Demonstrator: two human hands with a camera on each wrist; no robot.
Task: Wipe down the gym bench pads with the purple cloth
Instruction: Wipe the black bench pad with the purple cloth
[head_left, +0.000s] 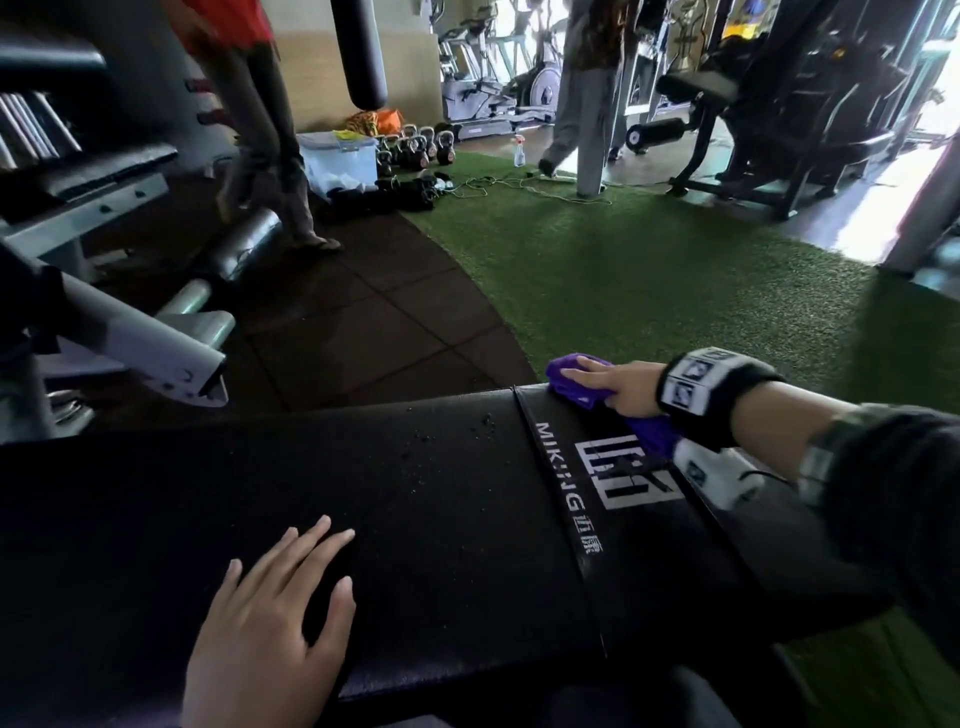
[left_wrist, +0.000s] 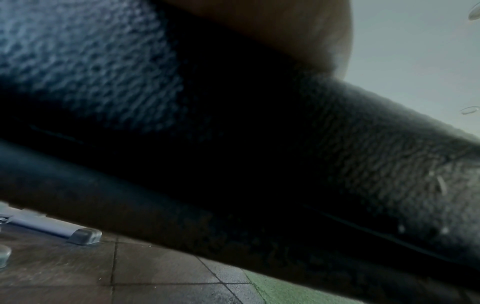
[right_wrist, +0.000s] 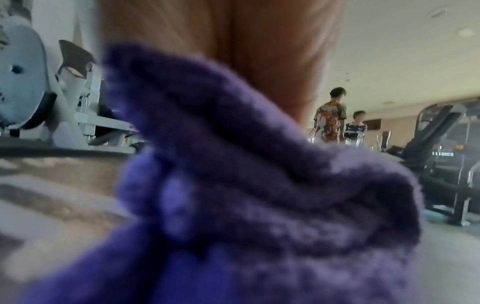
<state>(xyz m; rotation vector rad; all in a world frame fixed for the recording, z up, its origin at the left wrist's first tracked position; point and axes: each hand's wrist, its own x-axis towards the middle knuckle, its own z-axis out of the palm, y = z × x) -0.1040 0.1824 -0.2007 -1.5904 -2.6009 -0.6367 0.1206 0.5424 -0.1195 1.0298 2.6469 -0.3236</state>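
A black gym bench pad (head_left: 441, 519) with white lettering fills the near part of the head view, with water droplets near its far edge. A bunched purple cloth (head_left: 574, 389) lies on the pad's far right corner. My right hand (head_left: 618, 387) lies flat on top of the purple cloth (right_wrist: 246, 185) with straight fingers, pressing it onto the pad. My left hand (head_left: 280, 597) rests open, fingers spread, on the near left of the bench pad (left_wrist: 233, 144). The left wrist view shows mostly the pad's textured edge close up.
A grey machine frame (head_left: 130, 338) stands left of the bench. Behind it a person (head_left: 260, 130) stands on dark floor tiles. Kettlebells (head_left: 415, 148), a plastic bin (head_left: 340, 161) and a spray bottle (head_left: 519, 150) sit at the far edge of green turf (head_left: 649, 291). Another person (head_left: 587, 93) walks near black machines (head_left: 769, 104).
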